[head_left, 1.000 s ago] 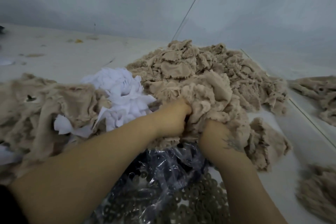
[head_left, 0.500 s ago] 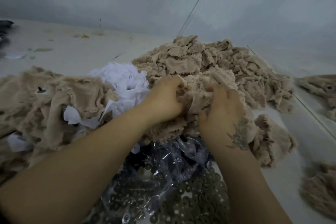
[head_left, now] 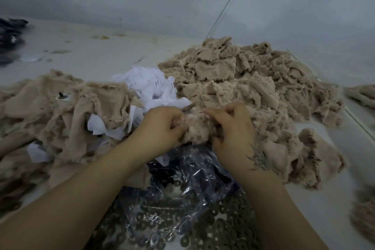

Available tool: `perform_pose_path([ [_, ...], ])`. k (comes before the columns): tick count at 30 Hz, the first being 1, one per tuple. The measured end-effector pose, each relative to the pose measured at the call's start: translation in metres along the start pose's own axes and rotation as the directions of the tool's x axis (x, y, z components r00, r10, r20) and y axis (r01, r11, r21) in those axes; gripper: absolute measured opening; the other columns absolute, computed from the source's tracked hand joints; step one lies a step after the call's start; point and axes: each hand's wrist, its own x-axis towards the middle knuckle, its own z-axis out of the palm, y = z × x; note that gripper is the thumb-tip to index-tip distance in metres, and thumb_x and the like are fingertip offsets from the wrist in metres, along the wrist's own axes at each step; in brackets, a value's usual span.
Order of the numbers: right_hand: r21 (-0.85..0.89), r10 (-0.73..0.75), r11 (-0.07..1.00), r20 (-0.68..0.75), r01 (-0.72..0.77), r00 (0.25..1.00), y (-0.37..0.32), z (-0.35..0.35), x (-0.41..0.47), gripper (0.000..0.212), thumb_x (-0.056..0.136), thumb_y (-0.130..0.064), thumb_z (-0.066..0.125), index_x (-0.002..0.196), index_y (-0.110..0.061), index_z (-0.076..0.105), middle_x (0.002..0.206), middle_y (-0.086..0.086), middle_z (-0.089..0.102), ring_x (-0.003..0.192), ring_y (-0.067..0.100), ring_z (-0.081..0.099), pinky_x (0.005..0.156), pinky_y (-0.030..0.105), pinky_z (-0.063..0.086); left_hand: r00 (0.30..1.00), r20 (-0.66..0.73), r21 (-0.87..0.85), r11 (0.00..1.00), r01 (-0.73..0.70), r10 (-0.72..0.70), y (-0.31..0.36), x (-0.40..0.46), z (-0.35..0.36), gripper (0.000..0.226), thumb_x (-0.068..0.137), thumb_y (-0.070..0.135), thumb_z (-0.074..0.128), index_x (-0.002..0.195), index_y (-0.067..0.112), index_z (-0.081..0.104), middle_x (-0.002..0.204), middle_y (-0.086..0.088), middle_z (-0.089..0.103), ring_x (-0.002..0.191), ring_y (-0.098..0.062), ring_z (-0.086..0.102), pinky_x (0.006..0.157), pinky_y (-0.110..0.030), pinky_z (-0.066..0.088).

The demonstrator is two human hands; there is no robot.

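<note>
Both hands have drawn back out of the pile [head_left: 253, 87] toward the person and now sit at its near edge instead of deep in the scraps. The left hand [head_left: 162, 126] and right hand [head_left: 231, 128] each have their fingers curled into a beige clump [head_left: 197, 131] held between them, knuckles up. Whether the thumbs pinch underneath cannot be told. The clump touches the pile's front slope, just above the bag [head_left: 182, 178] of rings [head_left: 213, 227].

The step looks like teasing one piece free of the tangle. It would go best with a slow outward pull, hands low and close together, so that the frayed edges let go one at a time rather than dragging the slope along. Loose bits are likely to tumble onto the bag, so lifting the clump slightly before parting it seems wise. White scraps [head_left: 150, 85] lie just beside the left hand, and more beige cloth [head_left: 60, 107] covers the desk [head_left: 91, 55] further left. Neither should get caught in the pull.
</note>
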Motion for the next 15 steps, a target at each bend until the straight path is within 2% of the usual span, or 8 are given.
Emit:
perform_pose_path([
  [2, 0.014, -0.005, 1.000, 0.017, 0.004, 1.000, -0.002, 0.005, -0.003, 0.036, 0.077, -0.007, 0.071, 0.110, -0.022, 0.071, 0.108, -0.010, 0.038, 0.092, 0.013, 0.049, 0.076, 0.030, 0.050, 0.994, -0.090, -0.153, 0.987, 0.043, -0.057, 0.006, 0.004, -0.004, 0.012, 0.091, 0.016, 0.068, 0.080, 0.011, 0.068, 0.075, -0.008, 0.066, 0.062, -0.010, 0.061, 0.055, -0.020, 0.048],
  [4, -0.059, 0.071, 0.996, 0.003, -0.071, 0.997, 0.003, 0.008, -0.003, 0.014, 0.082, -0.011, 0.070, 0.093, -0.017, 0.076, 0.104, -0.006, 0.046, 0.083, 0.014, 0.050, 0.069, 0.030, 0.050, 0.984, -0.140, -0.280, 0.958, 0.065, -0.107, 0.012, 0.006, -0.008, 0.011, 0.092, 0.014, 0.068, 0.081, 0.016, 0.070, 0.080, -0.005, 0.070, 0.070, -0.015, 0.068, 0.065, -0.030, 0.057],
  [6, -0.045, 0.249, 0.967, -0.009, -0.250, 0.968, 0.011, 0.007, 0.000, 0.012, 0.086, -0.012, 0.068, 0.095, -0.010, 0.076, 0.097, -0.003, 0.050, 0.074, 0.014, 0.050, 0.063, 0.017, 0.044, 0.972, -0.176, -0.346, 0.934, 0.085, -0.154, 0.014, 0.008, -0.012, 0.016, 0.093, 0.012, 0.066, 0.079, 0.020, 0.070, 0.082, -0.004, 0.072, 0.076, -0.023, 0.071, 0.069, -0.038, 0.059],
  [8, 0.018, 0.406, 0.914, 0.035, -0.406, 0.913, 0.017, 0.001, 0.003, 0.019, 0.088, -0.006, 0.067, 0.105, -0.003, 0.073, 0.094, -0.004, 0.049, 0.078, 0.016, 0.054, 0.059, 0.003, 0.034, 0.956, -0.140, -0.511, 0.845, 0.155, -0.260, 0.017, 0.008, -0.016, 0.017, 0.095, 0.011, 0.062, 0.082, 0.018, 0.069, 0.082, -0.011, 0.074, 0.074, -0.029, 0.073, 0.063, -0.044, 0.061],
  [9, -0.013, 0.402, 0.916, 0.043, -0.402, 0.915, 0.016, -0.002, 0.003, 0.024, 0.087, -0.003, 0.065, 0.109, -0.007, 0.073, 0.100, -0.001, 0.050, 0.085, 0.018, 0.056, 0.062, 0.002, 0.032, 0.947, -0.091, -0.596, 0.779, 0.195, -0.307, 0.019, 0.007, -0.017, 0.016, 0.096, 0.012, 0.061, 0.084, 0.017, 0.069, 0.082, -0.013, 0.074, 0.071, -0.031, 0.073, 0.060, -0.044, 0.061],
  [11, -0.071, 0.272, 0.961, 0.038, -0.269, 0.962, 0.006, -0.007, 0.003, 0.042, 0.081, -0.002, 0.064, 0.119, -0.019, 0.072, 0.113, 0.004, 0.053, 0.097, 0.021, 0.057, 0.075, 0.014, 0.036, 0.945, 0.001, -0.692, 0.682, 0.236, -0.326, 0.021, 0.006, -0.017, 0.015, 0.097, 0.012, 0.060, 0.087, 0.016, 0.069, 0.081, -0.014, 0.074, 0.068, -0.028, 0.071, 0.059, -0.039, 0.059],
  [13, 0.102, 0.153, 0.981, 0.112, -0.165, 0.982, -0.009, -0.010, 0.004, 0.065, 0.073, -0.008, 0.065, 0.133, -0.032, 0.061, 0.124, -0.002, 0.056, 0.110, 0.016, 0.057, 0.081, 0.019, 0.041, 0.952, 0.047, -0.713, 0.658, 0.243, -0.301, 0.023, 0.005, -0.017, 0.011, 0.097, 0.013, 0.060, 0.090, 0.014, 0.069, 0.082, -0.011, 0.074, 0.069, -0.024, 0.071, 0.065, -0.038, 0.059],
  [15, 0.328, 0.068, 0.935, 0.204, -0.133, 0.977, -0.023, -0.009, 0.003, 0.073, 0.073, -0.018, 0.067, 0.138, -0.044, 0.049, 0.131, -0.017, 0.055, 0.115, -0.002, 0.054, 0.085, 0.011, 0.048, 0.952, 0.088, -0.744, 0.616, 0.259, -0.293, 0.024, 0.001, -0.018, 0.009, 0.097, 0.014, 0.061, 0.095, 0.012, 0.069, 0.081, -0.008, 0.074, 0.070, -0.023, 0.072, 0.064, -0.038, 0.061],
])
